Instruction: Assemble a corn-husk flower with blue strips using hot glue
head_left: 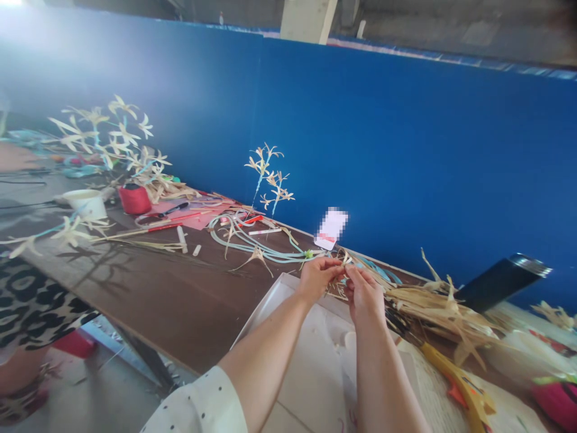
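My left hand (318, 275) and my right hand (364, 296) meet above the table, fingers pinched together on a small piece of dried straw (345, 263). A heap of dried straw leaves (433, 307) lies just right of my hands. Under my forearms sits a white tray (274, 300). Yellow-handled scissors (460, 379) lie near my right wrist.
Pale blue cord (252, 243) coils on the brown table (171, 294). A straw flower sprig (268, 174) stands by the blue wall. Further left are a red spool (134, 198), a white cup (85, 202), pens and more straw flowers (112, 135). A black cylinder (500, 279) lies right. Another person's patterned clothing (31, 307) shows at left.
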`<state>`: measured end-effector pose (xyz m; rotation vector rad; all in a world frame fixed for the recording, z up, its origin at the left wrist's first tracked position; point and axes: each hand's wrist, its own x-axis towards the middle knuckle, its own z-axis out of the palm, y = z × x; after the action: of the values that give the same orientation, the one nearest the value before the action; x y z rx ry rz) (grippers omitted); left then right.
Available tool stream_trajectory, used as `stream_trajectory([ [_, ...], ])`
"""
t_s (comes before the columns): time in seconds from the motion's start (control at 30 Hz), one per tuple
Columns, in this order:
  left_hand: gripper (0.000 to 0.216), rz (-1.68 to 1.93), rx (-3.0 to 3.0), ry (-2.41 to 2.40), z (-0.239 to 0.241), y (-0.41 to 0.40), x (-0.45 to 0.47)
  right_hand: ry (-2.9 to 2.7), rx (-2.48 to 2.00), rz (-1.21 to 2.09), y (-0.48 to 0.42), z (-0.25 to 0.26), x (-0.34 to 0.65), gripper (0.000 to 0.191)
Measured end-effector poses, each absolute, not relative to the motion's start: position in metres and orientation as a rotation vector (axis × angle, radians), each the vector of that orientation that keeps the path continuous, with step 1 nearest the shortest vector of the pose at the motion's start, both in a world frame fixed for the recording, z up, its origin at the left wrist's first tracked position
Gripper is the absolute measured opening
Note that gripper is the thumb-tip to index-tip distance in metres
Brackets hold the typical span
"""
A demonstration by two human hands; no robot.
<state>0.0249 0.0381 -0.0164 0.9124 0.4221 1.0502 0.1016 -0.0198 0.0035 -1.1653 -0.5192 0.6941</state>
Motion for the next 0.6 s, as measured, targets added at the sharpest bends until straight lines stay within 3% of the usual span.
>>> stream_trajectory([
  [0.6,0.025,1.064,1.044,0.535,-0.0159,0.0377,0.0219,-0.523,-1.170,0.674,-0.0184,0.0020,0.0998,0.035],
])
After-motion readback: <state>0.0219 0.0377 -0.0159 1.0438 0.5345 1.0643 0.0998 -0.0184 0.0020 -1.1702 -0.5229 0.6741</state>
